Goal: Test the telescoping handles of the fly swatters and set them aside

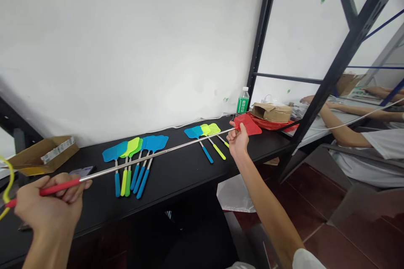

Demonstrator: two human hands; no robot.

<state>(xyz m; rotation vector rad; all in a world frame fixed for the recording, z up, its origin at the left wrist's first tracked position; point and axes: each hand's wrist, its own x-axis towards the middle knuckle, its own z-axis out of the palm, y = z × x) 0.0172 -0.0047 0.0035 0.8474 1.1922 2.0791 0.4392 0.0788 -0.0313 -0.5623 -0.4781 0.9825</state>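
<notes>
I hold a red fly swatter (158,152) with its long metal rod drawn out above the black table (189,176). My left hand (52,208) is closed round its red handle at the lower left. My right hand (238,141) pinches the rod just below the red mesh head (249,124). Under the rod lie several blue and green swatters (135,155), and a smaller group of blue and yellow swatters (205,134) lies close to my right hand.
A cardboard box (41,153) stands at the left, with a yellow strip (8,180) at the frame edge. A green-labelled bottle (243,101), a brown packet (273,111) and red swatter heads (271,125) sit by the black rack post (261,33). Another person's arm (341,128) rests at the right.
</notes>
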